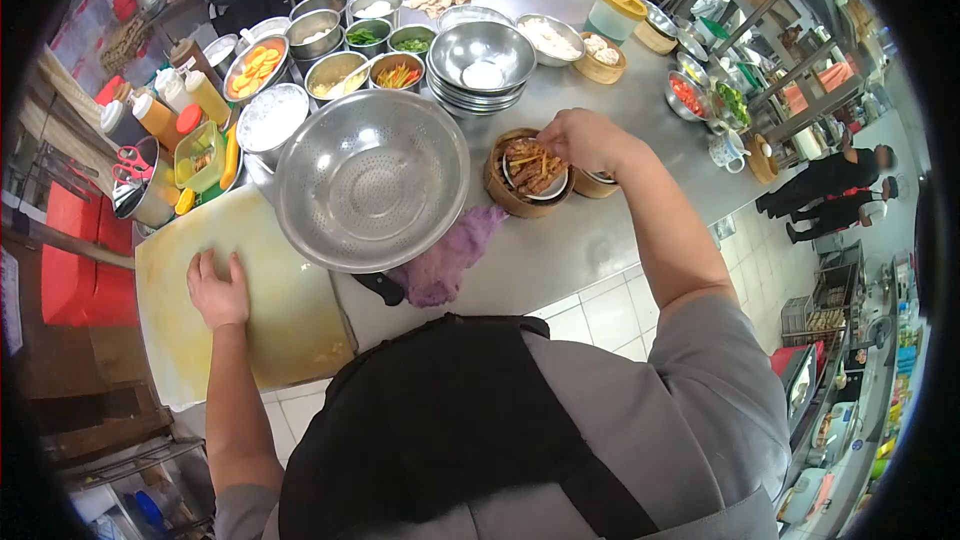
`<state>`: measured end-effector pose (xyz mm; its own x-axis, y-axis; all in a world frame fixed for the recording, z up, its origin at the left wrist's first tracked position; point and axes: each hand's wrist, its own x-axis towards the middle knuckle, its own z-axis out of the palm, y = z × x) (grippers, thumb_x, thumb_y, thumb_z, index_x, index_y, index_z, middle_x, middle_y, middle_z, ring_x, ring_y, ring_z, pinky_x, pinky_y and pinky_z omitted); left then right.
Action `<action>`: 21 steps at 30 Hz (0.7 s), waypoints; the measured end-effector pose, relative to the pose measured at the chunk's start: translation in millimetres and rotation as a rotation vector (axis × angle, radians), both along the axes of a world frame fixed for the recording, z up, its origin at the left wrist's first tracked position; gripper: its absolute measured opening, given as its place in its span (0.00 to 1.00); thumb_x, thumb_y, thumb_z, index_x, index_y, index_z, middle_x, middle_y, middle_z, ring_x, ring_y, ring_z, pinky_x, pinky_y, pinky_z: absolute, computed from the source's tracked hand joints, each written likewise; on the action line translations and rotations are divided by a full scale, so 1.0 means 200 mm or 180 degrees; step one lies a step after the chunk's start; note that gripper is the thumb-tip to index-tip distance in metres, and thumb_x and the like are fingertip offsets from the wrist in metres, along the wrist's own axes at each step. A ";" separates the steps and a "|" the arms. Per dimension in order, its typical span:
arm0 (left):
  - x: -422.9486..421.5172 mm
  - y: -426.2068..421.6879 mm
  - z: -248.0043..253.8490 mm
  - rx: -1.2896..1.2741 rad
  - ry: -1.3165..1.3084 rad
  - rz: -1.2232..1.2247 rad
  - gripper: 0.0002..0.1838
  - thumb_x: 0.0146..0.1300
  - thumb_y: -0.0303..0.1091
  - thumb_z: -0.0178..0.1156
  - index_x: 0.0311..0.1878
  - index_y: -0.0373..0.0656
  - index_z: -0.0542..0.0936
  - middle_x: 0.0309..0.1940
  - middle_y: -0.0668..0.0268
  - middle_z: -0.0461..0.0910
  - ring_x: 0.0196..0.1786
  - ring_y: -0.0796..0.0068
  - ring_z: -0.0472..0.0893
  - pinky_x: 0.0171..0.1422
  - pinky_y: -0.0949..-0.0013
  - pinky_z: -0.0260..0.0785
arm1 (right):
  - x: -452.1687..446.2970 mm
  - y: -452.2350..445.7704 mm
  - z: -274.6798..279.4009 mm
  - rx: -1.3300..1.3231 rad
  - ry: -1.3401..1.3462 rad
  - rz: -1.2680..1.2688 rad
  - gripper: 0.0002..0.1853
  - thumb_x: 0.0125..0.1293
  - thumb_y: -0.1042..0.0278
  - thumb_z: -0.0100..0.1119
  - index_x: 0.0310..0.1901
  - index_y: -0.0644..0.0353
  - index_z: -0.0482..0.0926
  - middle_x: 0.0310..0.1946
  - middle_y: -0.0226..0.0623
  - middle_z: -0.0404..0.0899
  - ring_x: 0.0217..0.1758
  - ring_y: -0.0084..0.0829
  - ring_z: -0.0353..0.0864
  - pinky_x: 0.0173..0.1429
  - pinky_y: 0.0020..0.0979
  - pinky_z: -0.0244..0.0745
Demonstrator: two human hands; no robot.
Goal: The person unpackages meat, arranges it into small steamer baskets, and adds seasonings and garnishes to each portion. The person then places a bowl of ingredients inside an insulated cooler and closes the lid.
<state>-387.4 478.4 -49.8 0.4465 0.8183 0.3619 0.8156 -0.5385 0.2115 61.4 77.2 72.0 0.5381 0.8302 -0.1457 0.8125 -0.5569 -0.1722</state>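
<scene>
My right hand [590, 140] is over a round bamboo steamer [497, 192], its fingertips pinched together at the food. Inside the steamer, a small dish holds brown glazed pieces of food [535, 168] with thin yellow-orange strips on top. What the fingertips hold, if anything, is hidden. A second bamboo steamer [597, 186] sits partly beneath the hand. On the left, my left hand [218, 290] rests on a yellowed cutting board [270, 325], fingers stretched and apart. Between the hands stands a large perforated metal colander [372, 180].
A purple cloth [455, 255] and a black knife handle [380, 287] lie by the colander. Behind are stacked metal bowls [482, 55], several ingredient tins, and a tin of shredded peppers [396, 75]. Sauce bottles [207, 97] crowd the left. Other people stand beyond the counter.
</scene>
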 end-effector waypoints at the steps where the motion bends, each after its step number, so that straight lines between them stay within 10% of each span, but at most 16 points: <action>1: 0.00 0.00 0.00 0.0013 0.0001 -0.0005 0.28 0.68 0.49 0.63 0.62 0.37 0.79 0.68 0.47 0.73 0.70 0.47 0.71 0.76 0.52 0.63 | 0.00 0.01 0.04 -0.0107 -0.0006 0.0031 0.13 0.62 0.69 0.64 0.49 0.54 0.89 0.46 0.45 0.87 0.52 0.45 0.85 0.60 0.43 0.79; 13: 0.00 -0.01 0.02 -0.0116 -0.0092 0.0049 0.28 0.65 0.49 0.65 0.62 0.40 0.79 0.67 0.48 0.73 0.70 0.47 0.71 0.76 0.51 0.63 | 0.01 0.80 0.28 0.0729 -0.0548 0.1121 0.10 0.63 0.64 0.63 0.44 0.49 0.90 0.40 0.40 0.88 0.46 0.45 0.87 0.53 0.43 0.82; 21: 0.01 -0.02 0.03 -0.0336 -0.0132 0.0171 0.29 0.64 0.49 0.65 0.63 0.41 0.78 0.68 0.50 0.71 0.72 0.50 0.68 0.77 0.51 0.60 | 0.10 1.46 -0.04 -0.0932 -0.1389 0.1202 0.11 0.63 0.69 0.60 0.42 0.58 0.90 0.42 0.45 0.89 0.48 0.43 0.89 0.52 0.42 0.84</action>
